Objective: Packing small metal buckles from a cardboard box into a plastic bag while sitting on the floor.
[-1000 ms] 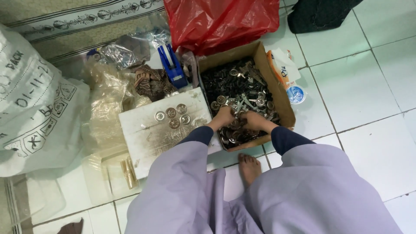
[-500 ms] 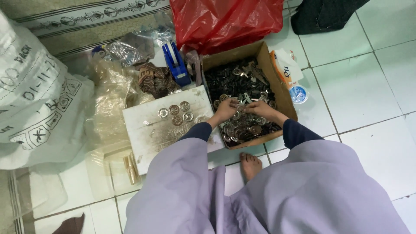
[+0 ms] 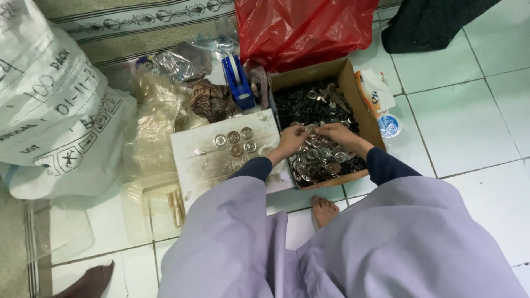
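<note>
A brown cardboard box (image 3: 356, 94) on the tiled floor holds a heap of small round metal parts (image 3: 317, 160) and darker pieces at its far end. Both of my hands are inside it, meeting over the heap. My left hand (image 3: 292, 138) and my right hand (image 3: 338, 134) pinch at small shiny parts between the fingertips; what exactly each holds is too small to tell. Left of the box lies a white board (image 3: 204, 160) with several round metal discs (image 3: 234, 142) laid in a group on it.
A red plastic bag (image 3: 303, 27) sits behind the box, a blue tape dispenser (image 3: 237, 80) and clear plastic bags (image 3: 157, 121) to its left, a big white sack (image 3: 49, 110) at far left. My bare foot (image 3: 323, 209) rests below the box. Another foot (image 3: 91, 281) shows bottom left.
My hands have moved slightly farther into the box and closer together over the metal parts. The view has shifted a little.
</note>
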